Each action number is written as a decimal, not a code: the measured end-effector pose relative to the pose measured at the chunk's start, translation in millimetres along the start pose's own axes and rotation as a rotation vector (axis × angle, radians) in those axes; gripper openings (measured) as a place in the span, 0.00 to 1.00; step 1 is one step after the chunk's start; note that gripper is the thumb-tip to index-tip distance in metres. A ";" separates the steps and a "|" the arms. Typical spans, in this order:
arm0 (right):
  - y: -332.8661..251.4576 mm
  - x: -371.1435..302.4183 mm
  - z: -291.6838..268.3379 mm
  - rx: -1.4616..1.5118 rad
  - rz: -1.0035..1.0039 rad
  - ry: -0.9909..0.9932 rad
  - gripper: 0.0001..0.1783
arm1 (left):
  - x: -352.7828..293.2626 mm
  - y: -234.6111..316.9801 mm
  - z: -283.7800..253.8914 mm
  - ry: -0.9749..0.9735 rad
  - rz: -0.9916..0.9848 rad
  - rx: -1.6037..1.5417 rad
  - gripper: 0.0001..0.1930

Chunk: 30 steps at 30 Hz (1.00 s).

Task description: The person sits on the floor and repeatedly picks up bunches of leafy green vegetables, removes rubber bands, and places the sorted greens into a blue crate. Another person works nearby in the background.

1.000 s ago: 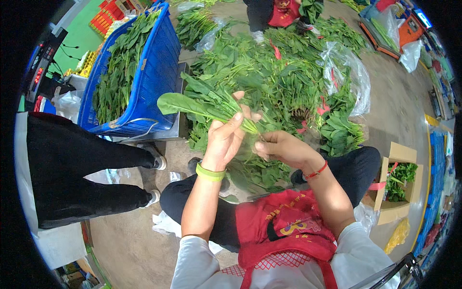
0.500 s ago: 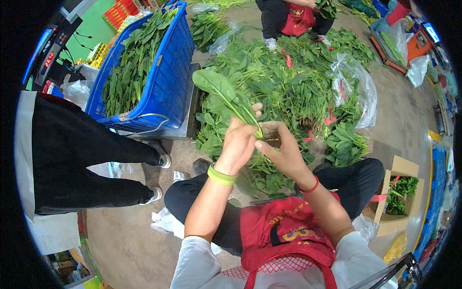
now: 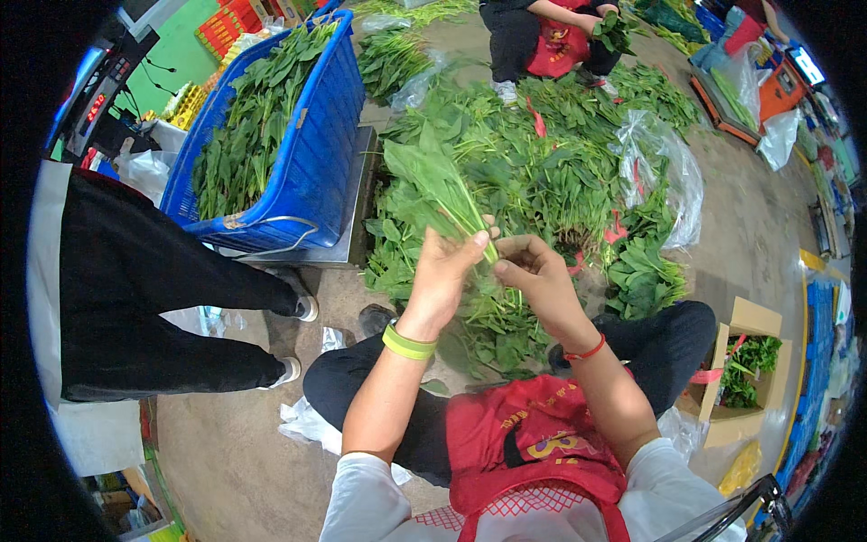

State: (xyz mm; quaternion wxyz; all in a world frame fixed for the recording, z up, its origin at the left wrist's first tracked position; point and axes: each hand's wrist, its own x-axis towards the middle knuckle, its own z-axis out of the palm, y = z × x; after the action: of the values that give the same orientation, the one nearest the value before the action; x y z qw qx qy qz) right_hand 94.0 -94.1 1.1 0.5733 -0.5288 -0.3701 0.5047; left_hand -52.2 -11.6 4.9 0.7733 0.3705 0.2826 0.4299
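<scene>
My left hand (image 3: 447, 275) is closed around the stems of a small bunch of spinach (image 3: 435, 185), whose broad leaves point away from me and a little to the left. Right beside it, my right hand (image 3: 542, 280) has thumb and fingertips pinched at the lower stem ends. Beneath both hands and beyond them spreads a large heap of loose leafy greens (image 3: 542, 154) on the floor, with red ties among the bunches. The roots are partly hidden by my fingers.
A blue crate (image 3: 312, 154) full of greens sits on a metal platform (image 3: 357, 230) at left, beside a standing person's legs (image 3: 172, 298). Another person (image 3: 555, 41) crouches beyond the heap, holding greens. A plastic bag (image 3: 673, 172) and an open cardboard box (image 3: 754, 316) are on the right.
The spinach leaves have swung more upright and the bunch looks fuller. My right fingers have drawn in around the stem ends. The crouching person's hands have moved slightly.
</scene>
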 end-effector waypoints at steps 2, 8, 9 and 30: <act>-0.9 -0.6 -3.3 -0.049 0.007 0.003 0.14 | 1.2 2.5 -2.6 -0.011 -0.006 0.048 0.19; -2.6 0.5 -0.1 -0.351 -0.074 0.125 0.14 | -2.9 -3.0 -0.8 0.102 0.072 0.159 0.16; 3.4 1.2 3.3 -0.350 -0.105 0.204 0.14 | -3.7 -4.0 1.1 0.132 0.065 0.164 0.16; -23.2 25.3 -7.0 -0.715 -0.138 -0.206 0.13 | -7.5 -0.6 -9.2 0.210 0.075 0.676 0.18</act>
State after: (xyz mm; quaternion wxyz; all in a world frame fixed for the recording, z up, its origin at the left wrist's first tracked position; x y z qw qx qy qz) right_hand 110.5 -69.6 19.9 0.3450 -0.6160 -0.6133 0.3541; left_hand -62.4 -15.4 0.1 0.5576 0.5693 0.4729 0.3759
